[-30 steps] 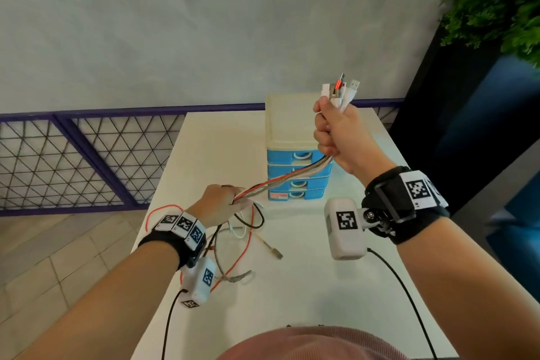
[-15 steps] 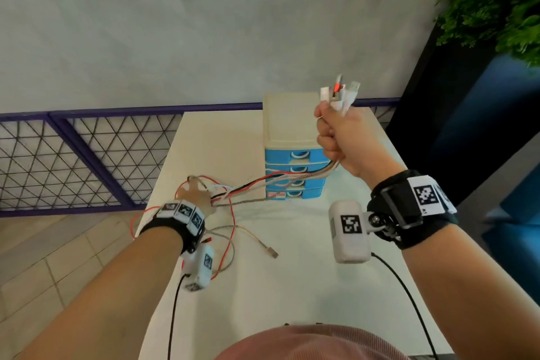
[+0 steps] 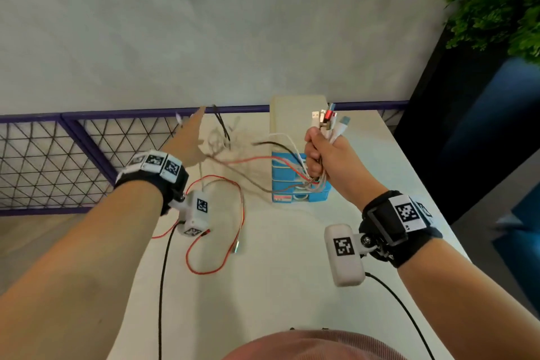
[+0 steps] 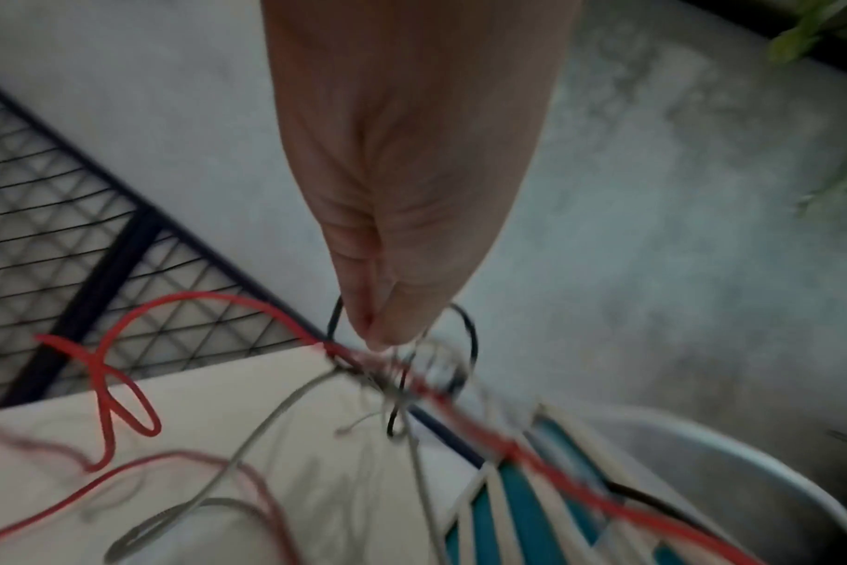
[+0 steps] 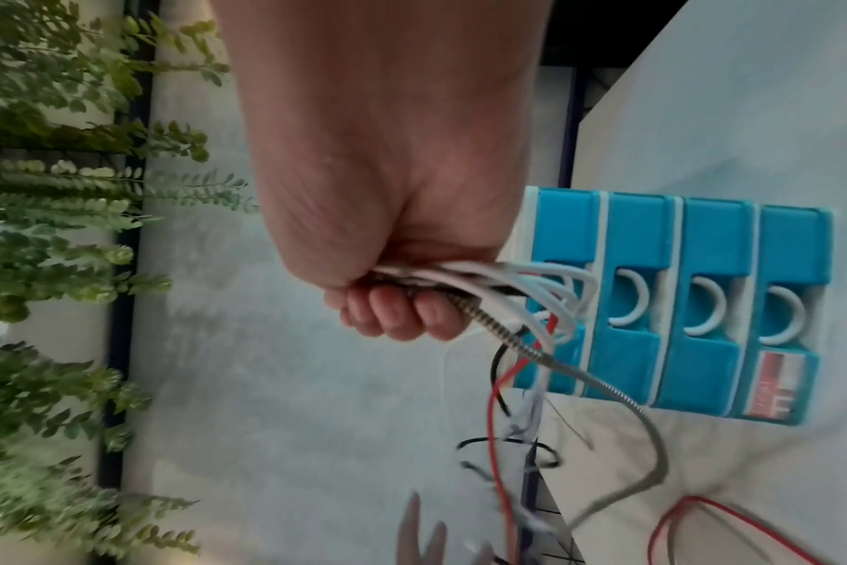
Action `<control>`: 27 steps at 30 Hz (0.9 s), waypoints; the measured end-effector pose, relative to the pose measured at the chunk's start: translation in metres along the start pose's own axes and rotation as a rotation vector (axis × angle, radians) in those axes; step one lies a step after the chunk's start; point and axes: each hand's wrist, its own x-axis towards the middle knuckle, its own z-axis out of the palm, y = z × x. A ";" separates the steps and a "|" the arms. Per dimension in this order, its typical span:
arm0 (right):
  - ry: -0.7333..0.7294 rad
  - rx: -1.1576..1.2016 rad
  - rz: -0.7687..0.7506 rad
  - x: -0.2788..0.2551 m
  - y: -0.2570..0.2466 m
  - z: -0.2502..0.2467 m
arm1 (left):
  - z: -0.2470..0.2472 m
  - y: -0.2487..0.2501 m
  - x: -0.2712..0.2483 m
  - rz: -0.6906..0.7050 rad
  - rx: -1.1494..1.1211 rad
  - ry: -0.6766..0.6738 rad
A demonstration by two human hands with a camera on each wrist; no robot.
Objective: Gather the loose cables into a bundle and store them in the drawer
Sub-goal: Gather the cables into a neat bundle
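Note:
My right hand (image 3: 324,155) is raised in front of the blue drawer unit (image 3: 295,114) and grips a bundle of cables (image 3: 327,123), plug ends sticking up out of the fist. In the right wrist view the fingers (image 5: 392,317) curl round white, red, black and braided strands (image 5: 460,279). The strands run left to my left hand (image 3: 187,140), which reaches toward the far left of the table with straight fingers. Its fingertips (image 4: 378,336) touch the tangled strands; the picture is blurred there. A red cable (image 4: 103,397) loops loosely over the table.
The white table (image 3: 292,286) ends at a purple railing with wire mesh (image 3: 58,161) on the left and far side. A green plant (image 3: 496,3) over a dark panel stands to the right. The unit's drawers (image 5: 702,306) are all closed.
My left hand has risen from the table and swept forward and left along the strands, spreading them out. The right hand keeps its grip on the bundle, almost still.

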 end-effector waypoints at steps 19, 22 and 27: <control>0.112 0.088 -0.061 -0.001 -0.003 0.022 | 0.066 0.144 -0.091 0.383 -0.456 -0.525; 0.101 0.253 -0.056 -0.004 -0.005 0.021 | 0.085 0.135 -0.090 0.403 -0.490 -0.485; 0.140 0.441 0.003 -0.001 -0.008 0.017 | 0.093 0.135 -0.091 0.426 -0.421 -0.396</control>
